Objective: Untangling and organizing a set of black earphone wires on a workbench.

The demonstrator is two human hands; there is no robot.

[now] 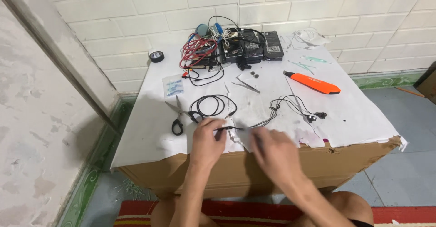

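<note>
My left hand (207, 140) pinches a thin black cable (236, 128) near the front edge of a paper-covered cardboard box (354, 156). My right hand (274, 153) hovers just right of it, blurred, fingers curled close to the same cable; whether it grips the cable I cannot tell. The cable runs right to a pair of black earbuds (315, 116). A coiled black cable (213, 105) lies just beyond my left hand.
Scissors (178, 115) lie left of the coil. Tweezers (247, 86), an orange utility knife (314, 83), a black tape roll (156, 56), red wires (193, 51) and black devices (254, 46) sit farther back by the white brick wall. Small plastic packets (174, 87) lie at left.
</note>
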